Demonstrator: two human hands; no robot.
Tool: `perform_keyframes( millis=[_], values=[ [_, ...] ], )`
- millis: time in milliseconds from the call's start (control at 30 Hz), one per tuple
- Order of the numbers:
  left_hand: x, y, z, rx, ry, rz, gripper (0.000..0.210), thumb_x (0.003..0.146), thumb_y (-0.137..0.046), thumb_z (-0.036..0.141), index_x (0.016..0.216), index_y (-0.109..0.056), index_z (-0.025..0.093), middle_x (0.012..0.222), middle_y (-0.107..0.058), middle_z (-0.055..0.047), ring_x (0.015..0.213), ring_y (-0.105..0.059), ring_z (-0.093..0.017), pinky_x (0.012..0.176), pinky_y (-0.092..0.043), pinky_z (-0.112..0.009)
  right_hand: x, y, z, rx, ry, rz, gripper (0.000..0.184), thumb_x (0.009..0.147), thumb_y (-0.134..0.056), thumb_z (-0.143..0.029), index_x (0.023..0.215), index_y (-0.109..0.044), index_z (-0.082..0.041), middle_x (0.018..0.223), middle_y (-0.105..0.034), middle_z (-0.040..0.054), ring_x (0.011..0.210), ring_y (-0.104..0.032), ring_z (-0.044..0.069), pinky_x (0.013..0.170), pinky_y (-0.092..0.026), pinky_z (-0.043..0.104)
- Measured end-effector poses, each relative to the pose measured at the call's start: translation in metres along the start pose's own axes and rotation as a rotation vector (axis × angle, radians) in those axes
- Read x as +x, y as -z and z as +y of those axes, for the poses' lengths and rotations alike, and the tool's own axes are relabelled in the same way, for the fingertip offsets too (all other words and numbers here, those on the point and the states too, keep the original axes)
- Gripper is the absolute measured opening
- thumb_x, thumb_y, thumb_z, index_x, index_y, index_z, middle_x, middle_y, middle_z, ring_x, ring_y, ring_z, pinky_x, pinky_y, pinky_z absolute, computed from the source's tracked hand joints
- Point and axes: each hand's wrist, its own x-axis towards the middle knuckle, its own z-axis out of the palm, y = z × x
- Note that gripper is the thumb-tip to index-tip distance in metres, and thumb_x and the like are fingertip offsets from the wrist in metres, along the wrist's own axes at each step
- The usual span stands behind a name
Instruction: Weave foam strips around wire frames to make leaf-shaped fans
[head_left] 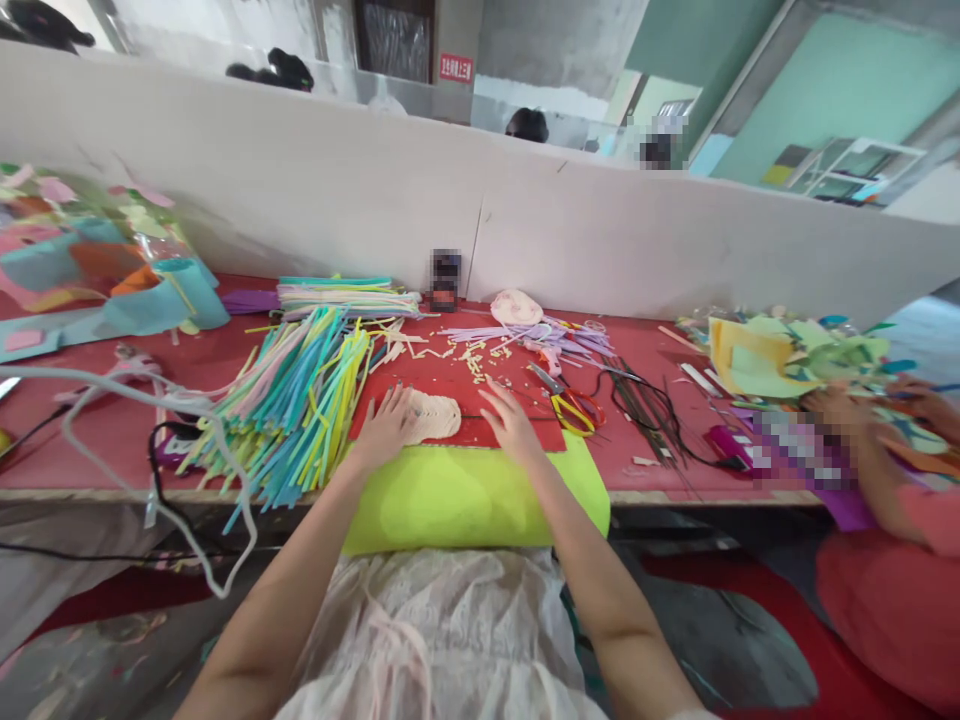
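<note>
Nearby, scissors (558, 391) beside the right fingers (502, 397).

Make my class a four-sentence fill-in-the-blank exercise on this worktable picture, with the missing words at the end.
1. Of the left hand and the right hand, the one nearer the cream oval piece is the ____.
2. The scissors lie to the ____ of the right hand.
3. The tabletop is ____ in colour.
4. The yellow-green sheet lies ____ the person's white clothing and the cream oval piece.

Missing words: left; right; red; between.
</note>
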Motion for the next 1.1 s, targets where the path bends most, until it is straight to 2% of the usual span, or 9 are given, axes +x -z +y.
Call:
perform_keyframes(
  millis=[33,100,200,333,533,700,867,1000,1100],
  values=[
    [0.002,0.001,-0.001,-0.04,0.013,0.026,0.052,0.093,-0.024,0.038,0.141,-0.031,0.02,0.15,-0.026,-0.01,0.139,-0.02,-0.023,0.11,-0.011,-0.051,-0.002,0.01,0.01,-0.002,-0.022,0.052,0.037,0.094,-0.038,-0.033,0.124,-0.056,-0.021,0.135,-0.049,0.0087,0.126,-0.043,0.018,0.106,-0.034,0.035],
    [0.005,0.003,-0.001,-0.101,0.027,0.115,0.047,0.092,-0.026,0.032,0.135,-0.04,0.021,0.147,-0.034,-0.01,0.137,-0.026,-0.021,0.111,-0.01,-0.051,-0.009,0.029,0.032,-0.01,-0.069,0.091,0.028,0.09,-0.048,-0.031,0.111,-0.064,-0.021,0.113,-0.063,0.0089,0.108,-0.056,0.02,0.098,-0.04,0.038],
    [0.011,0.005,0.004,-0.164,0.021,0.254,0.04,0.089,-0.033,0.027,0.124,-0.052,0.021,0.138,-0.047,-0.009,0.131,-0.037,-0.02,0.111,-0.014,-0.049,-0.02,0.046,0.062,-0.035,-0.087,0.041,0.023,0.083,-0.06,-0.032,0.1,-0.068,-0.02,0.098,-0.066,0.0076,0.095,-0.06,0.021,0.089,-0.045,0.039],
    [0.014,0.008,0.013,-0.275,0.008,0.389,0.036,0.088,-0.037,0.027,0.118,-0.056,0.021,0.127,-0.057,-0.008,0.123,-0.046,-0.02,0.109,-0.023,-0.044,-0.026,0.046,0.08,-0.052,-0.052,-0.037,0.022,0.078,-0.066,-0.032,0.096,-0.069,-0.02,0.094,-0.064,0.0071,0.089,-0.059,0.021,0.085,-0.046,0.038],
    [0.007,0.015,0.018,-0.361,0.071,0.586,0.038,0.09,-0.035,0.03,0.12,-0.054,0.018,0.126,-0.054,-0.01,0.123,-0.045,-0.02,0.108,-0.029,-0.039,-0.025,0.032,0.081,-0.05,-0.03,0.007,0.009,0.085,-0.057,-0.024,0.085,-0.063,-0.017,0.087,-0.061,0.0055,0.088,-0.056,0.019,0.085,-0.044,0.037],
    [-0.003,0.022,0.027,-0.391,0.089,0.646,0.039,0.091,-0.034,0.032,0.126,-0.047,0.019,0.134,-0.047,-0.01,0.128,-0.039,-0.019,0.11,-0.027,-0.039,-0.032,0.03,0.074,-0.069,-0.049,0.05,0.014,0.089,-0.049,-0.027,0.091,-0.059,-0.017,0.091,-0.06,0.0067,0.087,-0.056,0.019,0.082,-0.044,0.033],
    [-0.008,0.028,0.03,-0.429,0.114,0.712,0.041,0.092,-0.035,0.034,0.13,-0.042,0.019,0.139,-0.042,-0.011,0.132,-0.034,-0.019,0.111,-0.024,-0.039,-0.036,0.033,0.068,-0.081,-0.023,0.047,0.021,0.09,-0.048,-0.034,0.091,-0.063,-0.02,0.09,-0.064,0.0066,0.09,-0.058,0.019,0.082,-0.042,0.031],
    [-0.008,0.03,0.028,-0.513,0.111,0.81,0.041,0.091,-0.038,0.036,0.128,-0.045,0.019,0.139,-0.042,-0.011,0.132,-0.034,-0.019,0.112,-0.022,-0.037,-0.033,0.042,0.068,0.051,-0.194,0.26,0.03,0.087,-0.048,-0.042,0.086,-0.065,-0.018,0.083,-0.066,0.0076,0.077,-0.059,0.019,0.075,-0.044,0.029],
    [-0.008,0.027,0.026,-0.619,0.111,0.832,0.041,0.09,-0.04,0.04,0.124,-0.05,0.018,0.135,-0.047,-0.011,0.129,-0.039,-0.02,0.111,-0.023,-0.035,-0.032,0.06,0.073,0.288,-0.36,0.256,0.038,0.084,-0.048,-0.049,0.085,-0.066,-0.015,0.067,-0.061,0.0039,0.06,-0.054,0.015,0.061,-0.043,0.026]
  ],
)
